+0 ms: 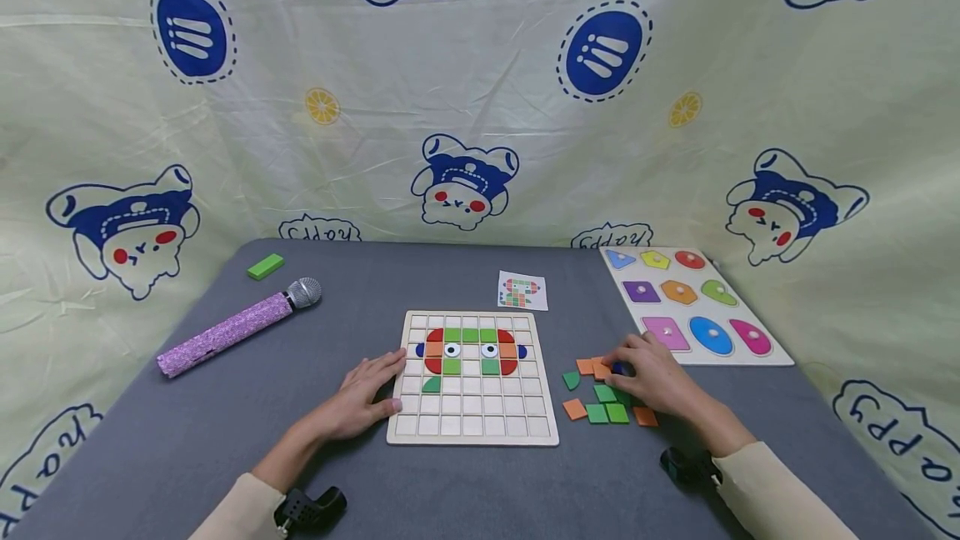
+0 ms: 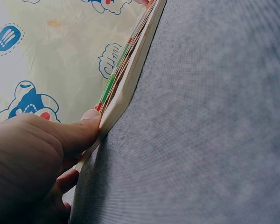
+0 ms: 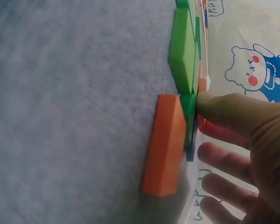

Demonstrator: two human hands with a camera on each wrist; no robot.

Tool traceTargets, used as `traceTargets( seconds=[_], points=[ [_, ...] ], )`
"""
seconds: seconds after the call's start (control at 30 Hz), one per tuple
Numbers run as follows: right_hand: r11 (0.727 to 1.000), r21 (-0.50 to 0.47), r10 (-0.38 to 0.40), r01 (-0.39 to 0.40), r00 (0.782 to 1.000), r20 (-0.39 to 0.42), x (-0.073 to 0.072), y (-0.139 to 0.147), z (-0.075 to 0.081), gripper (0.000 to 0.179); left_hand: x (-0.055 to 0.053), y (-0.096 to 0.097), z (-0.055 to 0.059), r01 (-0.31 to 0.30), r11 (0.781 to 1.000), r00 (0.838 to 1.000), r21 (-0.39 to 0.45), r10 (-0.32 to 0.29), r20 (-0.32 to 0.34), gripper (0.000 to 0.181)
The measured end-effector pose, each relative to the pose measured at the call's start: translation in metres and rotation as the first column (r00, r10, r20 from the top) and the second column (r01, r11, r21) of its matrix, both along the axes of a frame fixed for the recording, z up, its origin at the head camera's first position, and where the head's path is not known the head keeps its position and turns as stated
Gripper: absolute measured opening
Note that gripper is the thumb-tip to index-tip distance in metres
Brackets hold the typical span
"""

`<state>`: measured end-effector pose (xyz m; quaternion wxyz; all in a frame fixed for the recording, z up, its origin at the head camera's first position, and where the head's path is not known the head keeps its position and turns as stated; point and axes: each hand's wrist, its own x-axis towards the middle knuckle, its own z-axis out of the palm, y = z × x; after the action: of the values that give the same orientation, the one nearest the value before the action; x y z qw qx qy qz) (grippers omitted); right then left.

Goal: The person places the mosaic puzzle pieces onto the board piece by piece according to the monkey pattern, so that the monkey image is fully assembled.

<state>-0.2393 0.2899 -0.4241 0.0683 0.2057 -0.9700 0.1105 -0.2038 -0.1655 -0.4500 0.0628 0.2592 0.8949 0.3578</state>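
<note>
A white square grid board [image 1: 471, 432] lies in the middle of the table, with red, orange, green and blue tiles and two eye tiles set in its upper part. My left hand [image 1: 365, 397] rests along its left edge, the thumb [image 2: 86, 128] against the rim. To the right of the board lies a loose group of orange and green tiles [image 1: 617, 413]. Over its far side is my right hand [image 1: 660, 377], its thumb and index finger pinching at an orange tile [image 1: 602, 372]. A dark blue tile [image 1: 621, 368] lies under that hand, partly hidden by the fingers.
Behind the board lies a small pattern card [image 1: 522, 291]. A white puzzle board [image 1: 628, 272] with knobbed shapes occupies the back right. On the left are a glittery purple microphone [image 1: 232, 333] and a green block [image 1: 266, 266]. A printed cloth [image 1: 480, 90] hangs behind the table.
</note>
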Motion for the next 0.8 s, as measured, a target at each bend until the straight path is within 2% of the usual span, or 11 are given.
traceTargets(
  seconds=[0.3, 0.6, 0.8],
  points=[
    [1.000, -0.017, 0.023, -0.023, 0.999, -0.028, 0.002, -0.007, 0.003, 0.023, 0.000, 0.000, 0.000, 0.003, 1.000, 1.000, 0.003, -0.003, -0.006, 0.061],
    [0.999, -0.046, 0.025, -0.026, 1.000, -0.018, 0.011, -0.040, 0.012, 0.023, 0.001, -0.001, 0.000, -0.007, 1.000, 1.000, -0.003, 0.007, -0.016, 0.062],
    [0.996, -0.050, 0.065, -0.068, 0.996, -0.068, 0.017, -0.064, 0.013, 0.021, 0.001, 0.000, 0.000, -0.004, 1.000, 1.000, 0.002, 0.004, -0.027, 0.061]
  ],
)
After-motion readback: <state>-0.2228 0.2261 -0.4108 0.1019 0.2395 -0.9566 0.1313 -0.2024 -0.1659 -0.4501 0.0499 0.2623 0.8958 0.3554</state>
